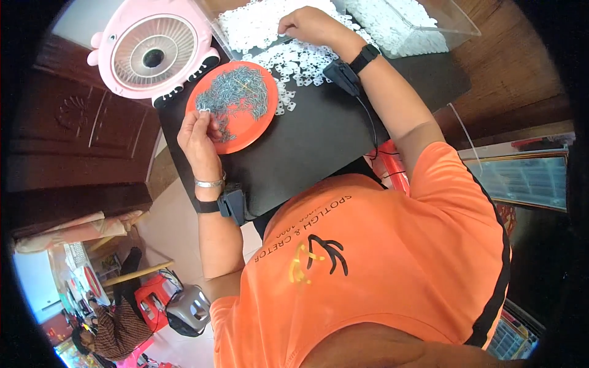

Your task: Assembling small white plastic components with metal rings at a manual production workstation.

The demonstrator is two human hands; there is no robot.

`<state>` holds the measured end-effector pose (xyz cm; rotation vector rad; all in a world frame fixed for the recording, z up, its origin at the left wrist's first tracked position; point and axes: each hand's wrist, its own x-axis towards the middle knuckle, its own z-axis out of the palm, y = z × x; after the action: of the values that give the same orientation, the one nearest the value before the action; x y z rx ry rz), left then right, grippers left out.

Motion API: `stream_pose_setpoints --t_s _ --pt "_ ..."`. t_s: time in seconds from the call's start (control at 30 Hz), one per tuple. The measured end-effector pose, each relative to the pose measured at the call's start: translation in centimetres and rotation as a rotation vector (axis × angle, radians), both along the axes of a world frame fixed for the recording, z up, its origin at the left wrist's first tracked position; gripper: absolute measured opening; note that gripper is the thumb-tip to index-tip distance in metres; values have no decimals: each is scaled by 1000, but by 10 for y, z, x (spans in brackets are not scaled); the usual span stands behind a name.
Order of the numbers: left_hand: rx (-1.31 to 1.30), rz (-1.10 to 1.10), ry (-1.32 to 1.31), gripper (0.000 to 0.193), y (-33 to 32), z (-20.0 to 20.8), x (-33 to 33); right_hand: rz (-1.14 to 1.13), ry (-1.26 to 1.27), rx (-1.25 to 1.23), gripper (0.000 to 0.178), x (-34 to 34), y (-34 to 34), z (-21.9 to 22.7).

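A round red plate (248, 132) lies on the black table, heaped with small grey metal nails or screws (230, 89). At its left rim my left hand (197, 136) is closed, thumb and fingers pinching a small white plastic piece (204, 110). My right hand (311, 26) reaches over the far side of the table, fingers bent together above a spread of small flat white plastic pieces with holes (300, 58). A white bit shows at its fingertips, apparently one such piece. Some of these loose pieces lie close to the plate's right edge.
A pink fan (153, 55) stands left of the plate. Clear bins of white pieces (399, 27) are at the back. The black table (307, 135) ends near my body. A cable (373, 122) hangs from my right wrist. Another person (119, 328) sits at lower left.
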<state>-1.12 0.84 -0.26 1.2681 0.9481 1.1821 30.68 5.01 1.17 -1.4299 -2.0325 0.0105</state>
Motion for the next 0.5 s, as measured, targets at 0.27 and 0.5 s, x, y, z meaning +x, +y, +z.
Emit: stream_pose_setpoints --t_s 0.27,0.5 --pt "-2 -3 42 15 0 -2 0 -148 -180 -163 16 -23 5 -18" --pt "31 0 54 14 2 -3 -1 -135 -174 -190 13 -21 17 -34"
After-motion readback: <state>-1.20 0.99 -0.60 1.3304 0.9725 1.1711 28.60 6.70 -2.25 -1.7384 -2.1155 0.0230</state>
